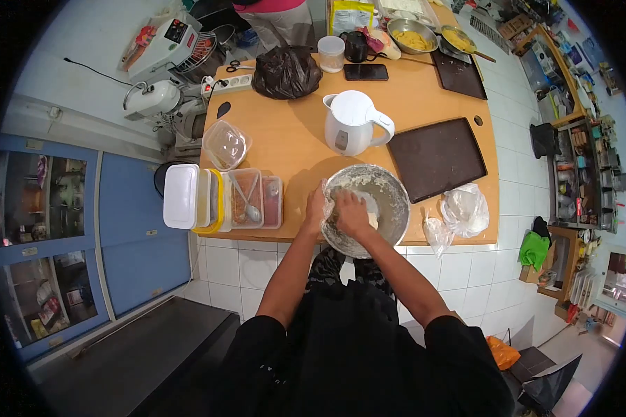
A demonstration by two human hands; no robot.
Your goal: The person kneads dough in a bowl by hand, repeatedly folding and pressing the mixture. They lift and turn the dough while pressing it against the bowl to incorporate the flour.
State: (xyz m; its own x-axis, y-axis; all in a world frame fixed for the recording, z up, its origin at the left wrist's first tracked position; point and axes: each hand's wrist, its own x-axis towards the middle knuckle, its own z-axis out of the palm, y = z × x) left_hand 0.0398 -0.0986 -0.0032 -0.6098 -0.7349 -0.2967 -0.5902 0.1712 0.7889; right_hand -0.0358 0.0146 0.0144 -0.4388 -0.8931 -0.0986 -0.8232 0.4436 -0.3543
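Indoors: orange table (292,142), tiled floor (226,267); left hand (317,206) clasps bowl (398,191), right hand (352,212) grips dough (373,218).

I get one view: head camera | faces steeply down, fisheye-wide | sits close over bowl (394,196) at table (285,132) near edge | floor (222,267) fills lower frame

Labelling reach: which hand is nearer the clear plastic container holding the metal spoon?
Left. The left hand sits at the rim of the round steel bowl, toward the clear plastic container; the right hand is farther, inside the bowl.
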